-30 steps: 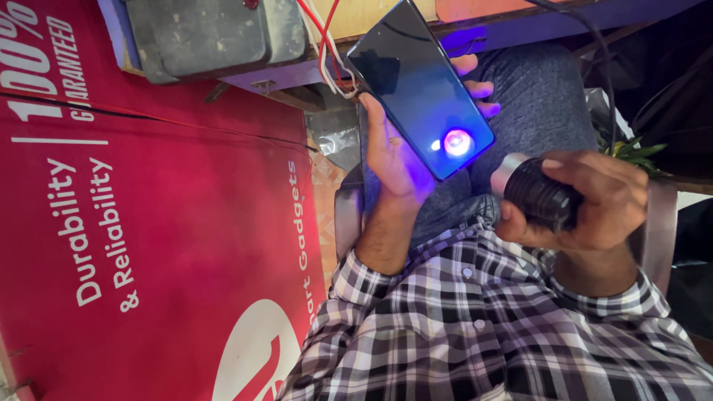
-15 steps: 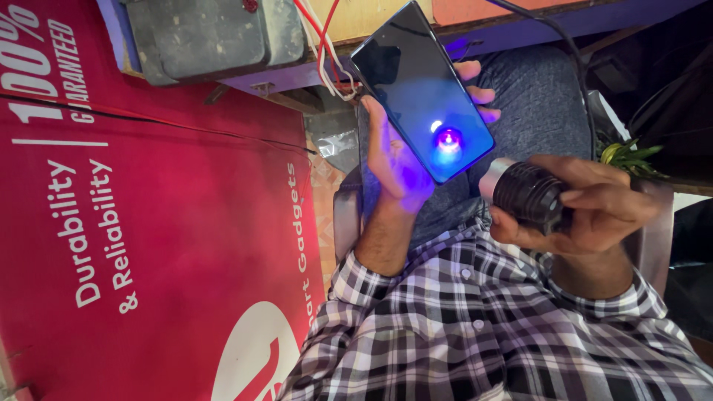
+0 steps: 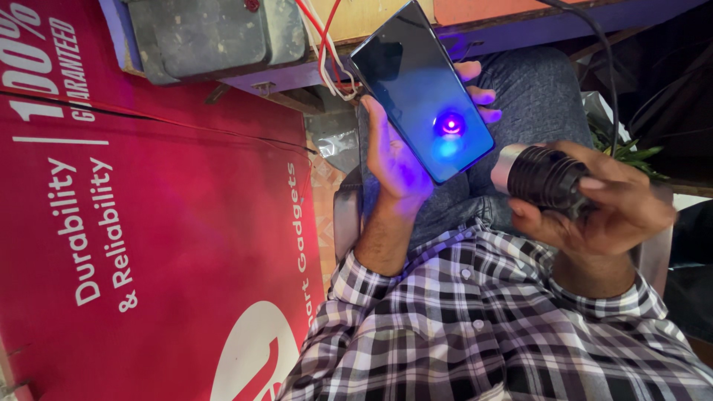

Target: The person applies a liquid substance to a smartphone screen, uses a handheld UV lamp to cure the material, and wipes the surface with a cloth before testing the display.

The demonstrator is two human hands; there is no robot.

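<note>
Head view: left hand (image 3: 397, 167) fingers (image 3: 479, 95) around phone (image 3: 423, 89), right hand (image 3: 601, 208) gripping torch (image 3: 542, 177)

one phone (image 3: 420, 100), one torch (image 3: 546, 178)

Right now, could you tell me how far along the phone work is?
Done: the left hand grips the phone, and the torch in the right hand is lit. In hand: its violet spot sits on one patch of the screen. Left: the rest is dark.

Sharp, evenly lit frame; violet glare spot on phone screen (image 3: 423, 100), purple spill over left hand (image 3: 394, 160).
</note>
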